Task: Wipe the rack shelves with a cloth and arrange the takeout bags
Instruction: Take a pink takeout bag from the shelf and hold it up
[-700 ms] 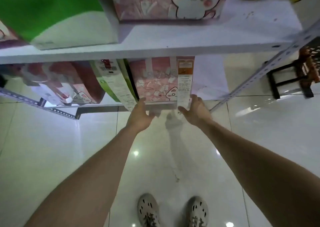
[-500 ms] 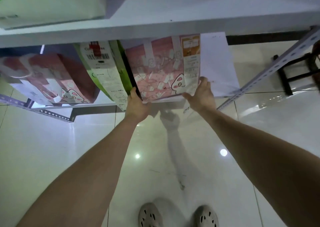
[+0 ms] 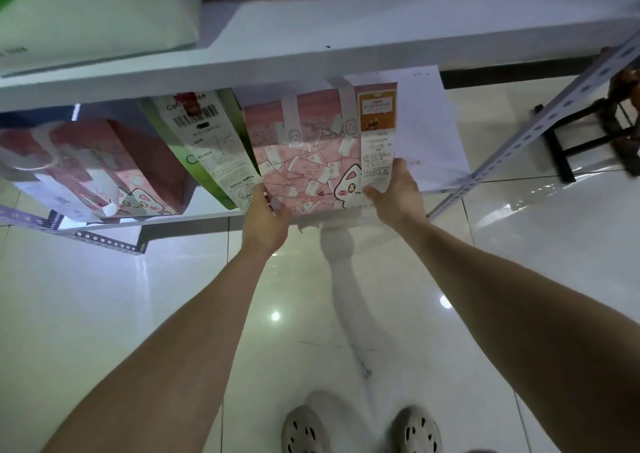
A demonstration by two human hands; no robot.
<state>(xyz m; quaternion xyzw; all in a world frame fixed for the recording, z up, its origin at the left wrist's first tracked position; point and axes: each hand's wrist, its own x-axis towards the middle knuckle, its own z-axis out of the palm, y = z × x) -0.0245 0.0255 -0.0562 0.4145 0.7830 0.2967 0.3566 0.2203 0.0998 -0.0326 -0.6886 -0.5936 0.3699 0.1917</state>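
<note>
Our left hand (image 3: 265,219) and right hand (image 3: 396,193) grasp the pink cat-printed paper takeout bag (image 3: 311,155) at the front edge of the white lower shelf (image 3: 429,130); released there, we judge, it could tip off.

Standing at the front edge of the lower shelf (image 3: 429,134): pink cat-print takeout bag (image 3: 311,155), white handles, orange-topped receipt down its right side, gripped at both bottom corners by left hand (image 3: 265,220) and right hand (image 3: 398,196). Pressed against it, toward the shelf's left: green-and-white takeout bag (image 3: 207,148), barcode label near the top. Further left along that shelf: second pink cat-print bag (image 3: 131,168), tilted.
</note>
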